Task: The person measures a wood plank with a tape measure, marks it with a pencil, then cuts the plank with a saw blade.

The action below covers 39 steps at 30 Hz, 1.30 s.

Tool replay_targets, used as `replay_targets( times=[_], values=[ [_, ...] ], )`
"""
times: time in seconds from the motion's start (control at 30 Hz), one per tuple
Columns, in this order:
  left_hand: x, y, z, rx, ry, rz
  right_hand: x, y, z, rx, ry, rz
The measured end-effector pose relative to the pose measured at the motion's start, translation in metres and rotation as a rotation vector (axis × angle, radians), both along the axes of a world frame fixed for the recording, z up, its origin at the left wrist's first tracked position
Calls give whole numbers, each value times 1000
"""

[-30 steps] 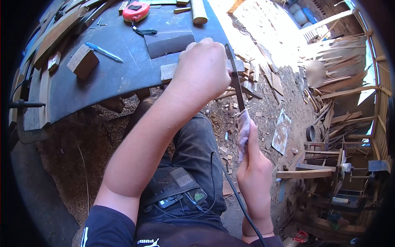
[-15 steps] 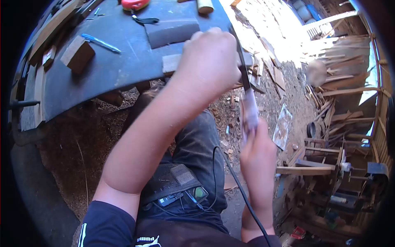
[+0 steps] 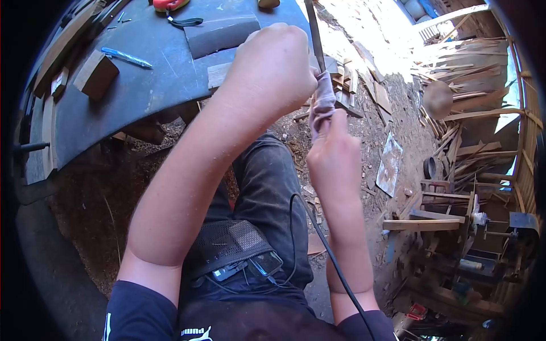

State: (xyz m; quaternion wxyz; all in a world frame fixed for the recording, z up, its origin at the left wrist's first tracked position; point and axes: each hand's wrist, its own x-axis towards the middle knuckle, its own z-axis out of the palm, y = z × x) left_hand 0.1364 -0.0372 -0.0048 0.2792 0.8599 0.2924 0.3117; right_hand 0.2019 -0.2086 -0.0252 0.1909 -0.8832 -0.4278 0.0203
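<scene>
My left hand [image 3: 274, 67] is closed over a pale wooden block [image 3: 218, 75] at the table's edge; its fingers are mostly hidden from me. In a fist, my right hand [image 3: 335, 156] grips the cloth-wrapped handle [image 3: 323, 102] of a long, narrow tool. Its dark metal blade [image 3: 315, 37] points away from me, just right of my left hand. Whether the blade touches the wood cannot be made out. Behind my left hand lies a grey block [image 3: 222, 37] on the dark table [image 3: 165, 79].
On the table are a blue pen [image 3: 126, 57], a wooden block [image 3: 96, 75] and a red object with a black strap [image 3: 169, 4]. A cable [image 3: 324, 238] runs between my arms. Wood scraps [image 3: 375, 96] and a plastic sheet [image 3: 389, 165] lie on the ground at right.
My right hand has moved forward and left, pushing the tool farther along past my left hand. The view has shifted slightly; my left hand keeps its place on the wooden block.
</scene>
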Motion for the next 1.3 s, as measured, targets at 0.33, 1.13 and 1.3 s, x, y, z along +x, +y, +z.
replay_targets(
  times=[0.33, 1.13, 1.3],
  values=[
    [0, 0, 1, -41, 26, 3, 3, -9, -25, 107, 43, -46],
    [-2, -2, 0, -108, 26, -7, -1, 9, -53, 250, -40, -4],
    [-3, 2, 5, -48, 1, 26, 0, 1, -45, 212, -20, 8]
  ],
)
